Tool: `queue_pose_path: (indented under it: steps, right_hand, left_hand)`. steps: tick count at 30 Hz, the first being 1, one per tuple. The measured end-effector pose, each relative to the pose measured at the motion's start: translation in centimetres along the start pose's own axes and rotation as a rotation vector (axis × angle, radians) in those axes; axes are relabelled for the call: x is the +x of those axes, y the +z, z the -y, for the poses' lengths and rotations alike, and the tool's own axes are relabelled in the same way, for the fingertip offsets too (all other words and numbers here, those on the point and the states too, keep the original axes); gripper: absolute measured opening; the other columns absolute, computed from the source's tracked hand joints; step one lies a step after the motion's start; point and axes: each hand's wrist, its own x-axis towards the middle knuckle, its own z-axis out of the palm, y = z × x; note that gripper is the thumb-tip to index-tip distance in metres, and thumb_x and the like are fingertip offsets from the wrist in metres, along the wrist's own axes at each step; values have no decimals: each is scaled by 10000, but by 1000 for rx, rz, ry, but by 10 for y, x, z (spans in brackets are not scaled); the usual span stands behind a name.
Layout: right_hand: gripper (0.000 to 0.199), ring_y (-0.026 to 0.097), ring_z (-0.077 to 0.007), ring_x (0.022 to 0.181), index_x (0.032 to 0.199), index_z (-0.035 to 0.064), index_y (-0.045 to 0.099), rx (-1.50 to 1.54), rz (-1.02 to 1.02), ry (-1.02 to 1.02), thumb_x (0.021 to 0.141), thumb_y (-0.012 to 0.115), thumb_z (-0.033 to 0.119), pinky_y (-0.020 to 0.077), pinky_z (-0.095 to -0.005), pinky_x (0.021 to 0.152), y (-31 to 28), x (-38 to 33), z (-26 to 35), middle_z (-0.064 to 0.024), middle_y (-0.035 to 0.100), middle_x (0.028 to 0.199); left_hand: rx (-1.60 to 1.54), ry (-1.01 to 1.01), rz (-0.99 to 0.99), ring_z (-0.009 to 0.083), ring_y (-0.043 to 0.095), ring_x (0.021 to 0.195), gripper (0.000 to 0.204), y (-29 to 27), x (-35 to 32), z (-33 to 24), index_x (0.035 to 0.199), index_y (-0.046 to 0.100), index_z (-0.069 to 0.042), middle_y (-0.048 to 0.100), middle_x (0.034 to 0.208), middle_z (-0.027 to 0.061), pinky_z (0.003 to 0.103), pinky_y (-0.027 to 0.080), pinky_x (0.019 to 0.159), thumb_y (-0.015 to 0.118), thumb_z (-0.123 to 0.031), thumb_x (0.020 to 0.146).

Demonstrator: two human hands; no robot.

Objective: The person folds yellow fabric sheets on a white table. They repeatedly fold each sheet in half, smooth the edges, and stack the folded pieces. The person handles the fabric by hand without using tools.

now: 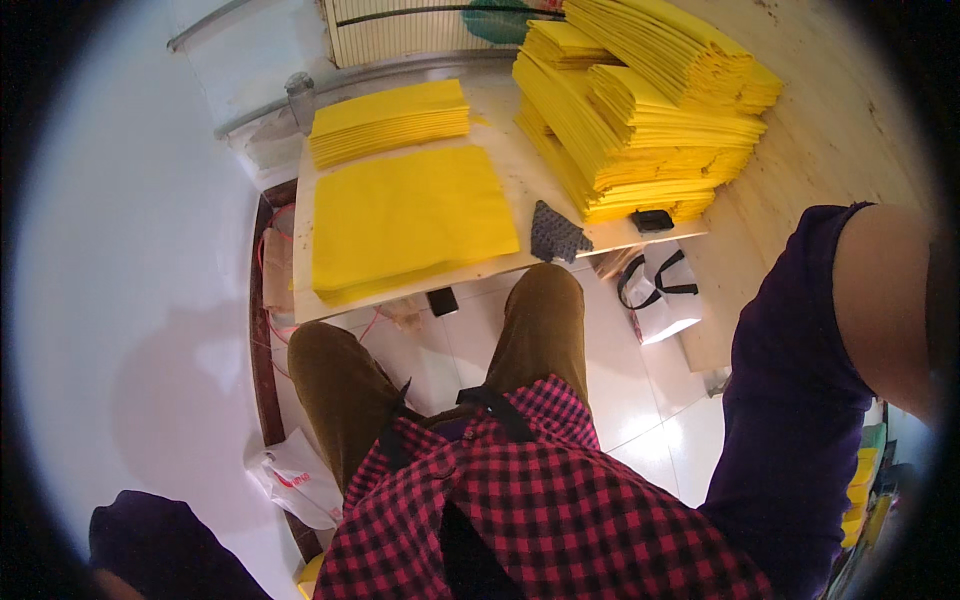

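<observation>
Neither of my hands shows in the picture. My right arm rises at the right side in a dark purple sleeve [790, 400], and its bare forearm [885, 290] runs out at the dark rim. Of my left arm only a dark sleeve [165, 545] and a bit of skin appear at the lower left. Before my knees lies a flat yellow sheet stack [410, 220] on a wooden table [515, 150]. Behind it rests a pile of folded yellow pieces [390, 115]. A taller heap of folded yellow bundles [640, 110] fills the table's right part.
A grey cloth [558, 233] and a small black object [652, 221] lie by the table's front edge. Under it, a white bag with black handles [662, 295] and a black object [442, 301] are on the tiled floor. A white plastic bag [298, 480] sits by the left wall.
</observation>
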Motion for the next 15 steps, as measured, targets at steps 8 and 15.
queue_pose_path:
  steps: [8, 15]
  right_hand:
    - [449, 543, -219, 1081, 1198, 36, 567, 205, -128, -192, 965, 436, 395, 410, -355, 960, -29, 6, 42, -117, 595, 1179]
    - [459, 544, -211, 1069, 1192, 35, 573, 535, -124, -498, 962, 441, 411, 409, -347, 956, -51, 14, 99, -112, 597, 1173]
  left_hand:
    - [15, 29, -4, 274, 410, 1152, 344, 3, 6, -8, 1190, 436, -5, 443, 1220, 170, 406, 346, 982, 341, -255, 972]
    - [-104, 551, -293, 277, 424, 1123, 338, -114, -5, -98, 1161, 456, 5, 455, 1191, 174, 398, 367, 961, 352, -253, 969]
